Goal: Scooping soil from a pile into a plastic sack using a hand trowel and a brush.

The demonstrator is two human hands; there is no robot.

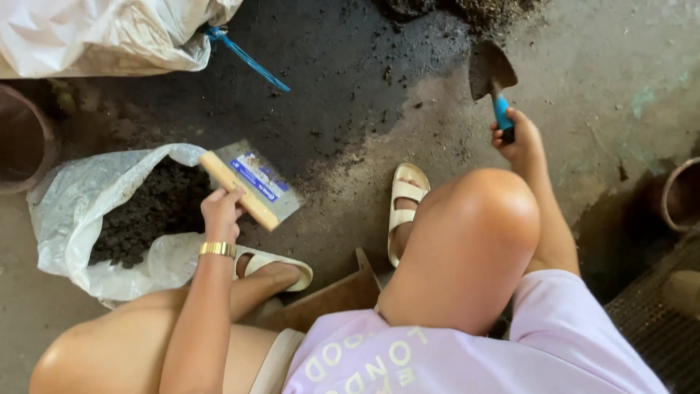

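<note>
the left hand [221, 209] is closed on a wooden-handled scraper [251, 187], long axis 10-to-4 o'clock, blade at 2 o'clock, the open bag of dark soil [87, 211] just beside at 9. the right hand [519, 138] is closed on 1 blue-handled trowel [492, 80], scoop at 12 toward the soil pile [467, 11]. counted: 1 scraper, 1 trowel, 2 bags incl. the white sack [109, 33], 2 sandals.

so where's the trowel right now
In the head view, upper right: the blue-handled trowel is in the right hand, blade near the dark soil pile at top.
</note>
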